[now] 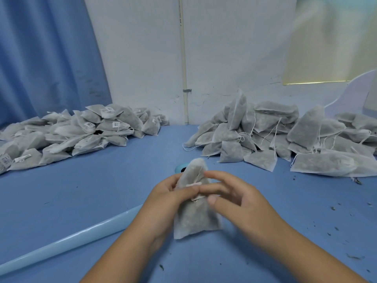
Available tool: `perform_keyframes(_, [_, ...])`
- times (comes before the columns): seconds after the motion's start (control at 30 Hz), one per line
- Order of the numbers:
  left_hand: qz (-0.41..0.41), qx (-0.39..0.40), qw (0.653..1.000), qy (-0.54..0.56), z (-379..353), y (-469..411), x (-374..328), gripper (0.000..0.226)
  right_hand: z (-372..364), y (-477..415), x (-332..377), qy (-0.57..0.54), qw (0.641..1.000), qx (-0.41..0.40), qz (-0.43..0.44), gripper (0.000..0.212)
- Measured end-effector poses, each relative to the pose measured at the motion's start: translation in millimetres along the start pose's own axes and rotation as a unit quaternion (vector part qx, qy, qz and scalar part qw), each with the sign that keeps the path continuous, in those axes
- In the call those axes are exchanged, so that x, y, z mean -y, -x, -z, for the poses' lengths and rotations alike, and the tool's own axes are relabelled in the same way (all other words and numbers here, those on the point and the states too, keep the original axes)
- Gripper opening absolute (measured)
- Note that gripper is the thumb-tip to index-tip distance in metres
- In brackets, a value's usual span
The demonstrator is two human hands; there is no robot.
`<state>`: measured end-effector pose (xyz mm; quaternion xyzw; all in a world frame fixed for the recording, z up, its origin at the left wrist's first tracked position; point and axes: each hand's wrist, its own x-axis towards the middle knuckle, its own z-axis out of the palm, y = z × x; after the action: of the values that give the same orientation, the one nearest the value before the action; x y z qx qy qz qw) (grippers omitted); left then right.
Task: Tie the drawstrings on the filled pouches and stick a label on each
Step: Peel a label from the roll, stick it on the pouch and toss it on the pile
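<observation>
At lower centre the pouch point(193, 219) is gripped upright by the left hand's point(165, 203) curled fingers, its neck presented for tying to the right hand point(240, 201), whose grip cannot be told.

I noted a white wall point(142, 58), cracked near its base, with a pale pipe point(184, 68) clamped upright on it. A blue curtain point(47, 58) hung at left. The blue worktop point(102, 180) carried dark crumbs point(356, 257) at right.

Left hand point(163, 199) grips grey pouch point(193, 219) upright, right hand point(238, 203) touches its neck, labelled pile point(87, 129) far left, loose-string pile point(265, 131) far right
</observation>
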<state>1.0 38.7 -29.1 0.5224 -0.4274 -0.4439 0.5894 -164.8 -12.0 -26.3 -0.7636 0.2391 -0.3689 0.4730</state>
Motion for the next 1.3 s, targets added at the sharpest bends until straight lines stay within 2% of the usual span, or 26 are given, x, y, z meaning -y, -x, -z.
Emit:
perform_keyframes(0.07, [-0.003, 0.014, 1.000, 0.022, 0, 0, 0, 0.031, -1, -3, -2, -0.027, 0.994, -0.103, -0.017, 0.030])
perform_keyframes(0.1, [-0.007, 0.026, 0.999, 0.027, 0, 0, 0, 0.035, 0, -4, -3, -0.025, 0.991, -0.126, -0.030, 0.028])
perform_keyframes(0.13, [-0.012, 0.039, 0.999, 0.028, 0, 0, 0, 0.039, 1, -4, -4, -0.032, 0.991, -0.121, -0.048, 0.025])
perform_keyframes(0.2, [-0.023, 0.069, 0.997, 0.013, -1, 1, 1, 0.041, 5, -4, -6, -0.097, 0.988, -0.059, -0.103, 0.022])
perform_keyframes(0.27, [-0.026, 0.094, 0.995, -0.026, -2, 1, 1, 0.036, 7, -3, -7, -0.143, 0.979, -0.027, -0.145, 0.027])
perform_keyframes(0.43, [0.013, 0.087, 0.992, -0.089, -6, 4, 3, 0.029, 0, -6, -11, -0.121, 0.972, -0.098, -0.177, 0.020])
perform_keyframes(0.53, [0.041, 0.050, 0.997, -0.045, -6, 1, 2, 0.024, -2, -7, -13, -0.090, 0.974, -0.100, -0.179, 0.033])
perform_keyframes(0.63, [0.035, -0.013, 0.999, 0.012, 1, -4, -2, 0.018, -8, -8, -8, -0.094, 0.983, -0.034, -0.154, 0.035])
perform_keyframes(0.77, [0.035, -0.088, 0.990, 0.109, 16, -11, -8, 0.039, -17, -25, 0, -0.135, 0.975, 0.032, -0.173, 0.030])
perform_keyframes(0.83, [0.048, -0.117, 0.967, 0.220, 24, -14, -12, 0.047, -24, -41, 7, -0.173, 0.965, 0.030, -0.192, 0.021])
perform_keyframes(0.97, [0.041, -0.218, 0.896, 0.385, 41, -22, -16, 0.037, -49, -81, 22, -0.213, 0.953, 0.010, -0.217, 0.006])
perform_keyframes(1.03, [0.025, -0.258, 0.879, 0.401, 49, -22, -18, 0.036, -65, -105, 34, -0.235, 0.948, 0.019, -0.215, 0.008])
perform_keyframes(1.13, [0.009, -0.305, 0.869, 0.389, 57, -22, -20, 0.039, -83, -143, 57, -0.305, 0.937, 0.021, -0.169, 0.008])
perform_keyframes(1.23, [0.001, -0.300, 0.875, 0.380, 61, -21, -19, 0.040, -87, -164, 64, -0.295, 0.945, 0.006, -0.141, 0.031])
perform_keyframes(1.3, [-0.003, -0.281, 0.886, 0.368, 61, -20, -18, 0.039, -84, -162, 54, -0.262, 0.951, 0.013, -0.162, 0.021])
